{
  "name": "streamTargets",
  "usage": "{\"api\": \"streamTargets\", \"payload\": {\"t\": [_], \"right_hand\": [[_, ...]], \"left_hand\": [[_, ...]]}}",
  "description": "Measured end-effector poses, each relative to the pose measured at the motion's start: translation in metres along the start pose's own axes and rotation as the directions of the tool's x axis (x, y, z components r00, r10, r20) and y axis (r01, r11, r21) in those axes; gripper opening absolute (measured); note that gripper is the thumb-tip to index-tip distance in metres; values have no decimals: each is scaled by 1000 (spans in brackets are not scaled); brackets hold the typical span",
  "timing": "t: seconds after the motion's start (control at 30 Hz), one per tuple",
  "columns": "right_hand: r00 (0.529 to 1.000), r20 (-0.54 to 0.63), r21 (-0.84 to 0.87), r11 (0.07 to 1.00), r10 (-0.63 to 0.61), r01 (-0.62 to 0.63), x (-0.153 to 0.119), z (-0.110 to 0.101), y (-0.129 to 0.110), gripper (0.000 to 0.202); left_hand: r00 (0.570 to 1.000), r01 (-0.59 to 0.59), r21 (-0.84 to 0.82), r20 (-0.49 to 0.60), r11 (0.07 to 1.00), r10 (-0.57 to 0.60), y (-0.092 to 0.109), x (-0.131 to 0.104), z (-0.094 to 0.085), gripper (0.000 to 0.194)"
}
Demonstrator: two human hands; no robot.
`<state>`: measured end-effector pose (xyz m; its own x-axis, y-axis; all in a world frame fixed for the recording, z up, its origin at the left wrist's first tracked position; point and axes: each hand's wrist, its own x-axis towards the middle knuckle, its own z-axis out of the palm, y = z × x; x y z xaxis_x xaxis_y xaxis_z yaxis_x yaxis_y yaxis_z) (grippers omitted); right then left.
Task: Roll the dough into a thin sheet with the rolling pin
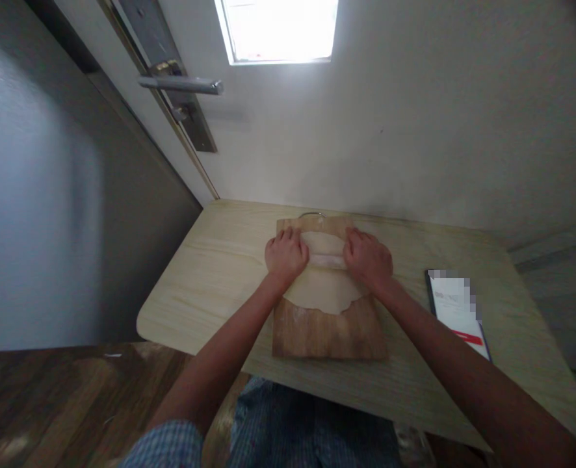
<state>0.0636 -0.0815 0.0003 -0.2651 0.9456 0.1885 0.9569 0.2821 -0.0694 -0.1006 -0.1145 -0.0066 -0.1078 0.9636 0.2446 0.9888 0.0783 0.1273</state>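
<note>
A flat sheet of pale dough (322,289) with an uneven near edge lies on a wooden board (329,335). Across the dough's upper half runs a light rolling pin (327,260). My left hand (287,253) is wrapped round the pin's left end, and my right hand (367,257) is closed over its right end. Both ends of the pin are hidden under my fingers. At the board's far edge a thin metal loop handle (312,214) shows.
The board rests on a light wood table (210,273). To its right lies a phone (456,312) with a lit screen. Behind the table stands a pale door with a metal lever handle (181,84) and a bright window pane (283,29).
</note>
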Motion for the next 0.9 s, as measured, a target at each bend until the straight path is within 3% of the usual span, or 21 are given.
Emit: {"api": "streamTargets", "payload": {"t": [0.17, 0.47, 0.67, 0.9], "right_hand": [[1000, 22, 2, 1000, 1, -1, 23, 0, 2, 38], [998, 62, -3, 999, 34, -34, 42, 3, 2, 36], [999, 29, -7, 1000, 21, -21, 36, 1, 0, 37], [1000, 4, -14, 1000, 10, -10, 12, -4, -6, 37]], "left_hand": [[997, 41, -23, 66, 999, -40, 2, 24, -1, 31], [996, 56, -13, 69, 998, -55, -2, 47, 7, 31], [998, 50, 9, 23, 999, -51, -1, 43, 7, 33], [999, 47, 52, 7, 998, -48, 1, 19, 3, 34]]}}
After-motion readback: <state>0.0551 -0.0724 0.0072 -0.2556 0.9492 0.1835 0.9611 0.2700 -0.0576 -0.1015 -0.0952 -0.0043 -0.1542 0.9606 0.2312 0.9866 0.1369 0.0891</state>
